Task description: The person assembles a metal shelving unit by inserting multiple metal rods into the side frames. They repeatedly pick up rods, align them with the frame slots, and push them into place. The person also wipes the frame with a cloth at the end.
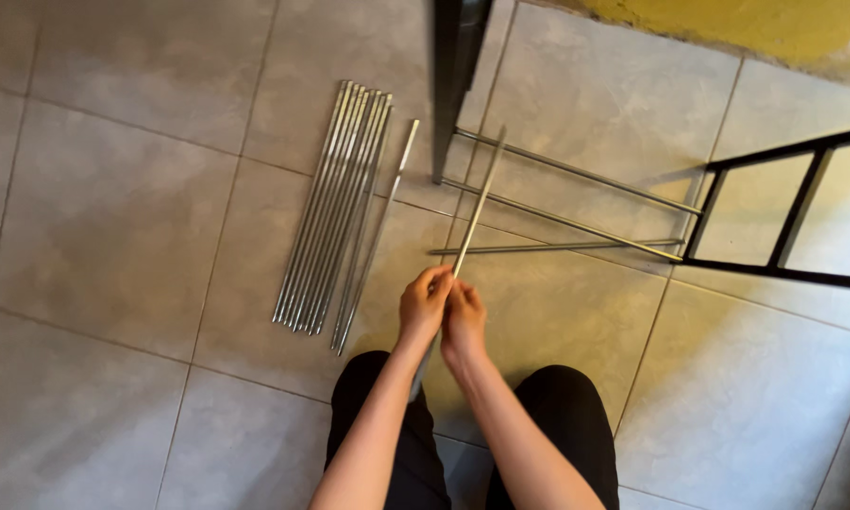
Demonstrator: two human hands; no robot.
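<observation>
both hands closed round one metal rod: left hand and right hand side by side at its near end, far end raised toward the black frame, likely for aiming. spare rods bundled on tiled floor to the left, within reach.

Both forearms reach forward from the knees, converging. Left hand and right hand touching side by side, fingers curled closed.
</observation>
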